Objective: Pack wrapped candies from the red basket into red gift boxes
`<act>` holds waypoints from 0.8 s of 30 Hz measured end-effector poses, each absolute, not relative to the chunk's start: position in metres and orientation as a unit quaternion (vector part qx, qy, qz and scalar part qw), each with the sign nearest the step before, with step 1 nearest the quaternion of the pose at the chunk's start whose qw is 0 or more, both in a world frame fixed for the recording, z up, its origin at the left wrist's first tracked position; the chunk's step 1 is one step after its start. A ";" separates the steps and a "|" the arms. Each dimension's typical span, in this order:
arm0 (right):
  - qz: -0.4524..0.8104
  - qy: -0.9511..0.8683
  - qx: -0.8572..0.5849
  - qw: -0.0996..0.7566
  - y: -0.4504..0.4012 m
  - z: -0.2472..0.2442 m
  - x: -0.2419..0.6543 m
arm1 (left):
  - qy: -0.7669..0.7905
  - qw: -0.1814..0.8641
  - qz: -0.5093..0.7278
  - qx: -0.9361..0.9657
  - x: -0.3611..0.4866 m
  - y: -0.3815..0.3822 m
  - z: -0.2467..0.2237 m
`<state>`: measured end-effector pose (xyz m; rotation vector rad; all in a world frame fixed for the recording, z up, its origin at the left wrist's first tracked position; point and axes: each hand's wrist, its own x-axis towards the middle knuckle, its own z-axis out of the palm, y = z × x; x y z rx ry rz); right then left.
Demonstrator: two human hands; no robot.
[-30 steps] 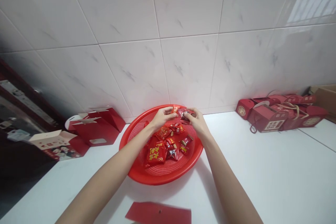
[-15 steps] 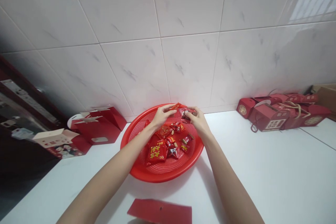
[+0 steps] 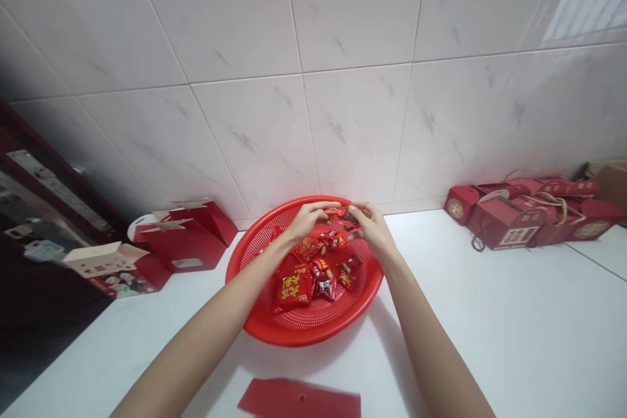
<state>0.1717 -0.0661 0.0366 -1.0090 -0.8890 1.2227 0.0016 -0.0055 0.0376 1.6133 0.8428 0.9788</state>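
Note:
A red perforated plastic basket (image 3: 304, 334) stands on the white surface with wrapped sweets in it. Over its far side, my left hand (image 3: 309, 219) pinches a small red-wrapped candy (image 3: 335, 211). Close beside it, my right hand (image 3: 371, 227) has its fingers closed on a clear-and-red candy packet (image 3: 349, 217), partly covered by the fingers. Below the hands lie a large red packet with gold characters (image 3: 294, 289), a clear packet with dark print (image 3: 326, 288), several small red candies (image 3: 321, 268) and a few loose peanuts.
Red gift boxes (image 3: 191, 235) and a box with a printed couple (image 3: 117, 274) stand at the left. More red boxes with rope handles (image 3: 514, 219) are grouped at the right by the tiled wall (image 3: 353, 130). A red card flap (image 3: 301, 398) shows at the front edge.
Both hands have dipped slightly and come closer together over the basket, still holding the sweets. The view has shifted a little.

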 end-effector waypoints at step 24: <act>0.545 -0.413 -0.435 0.585 -0.066 0.037 0.173 | 0.368 0.448 0.429 0.693 0.006 -0.016 0.043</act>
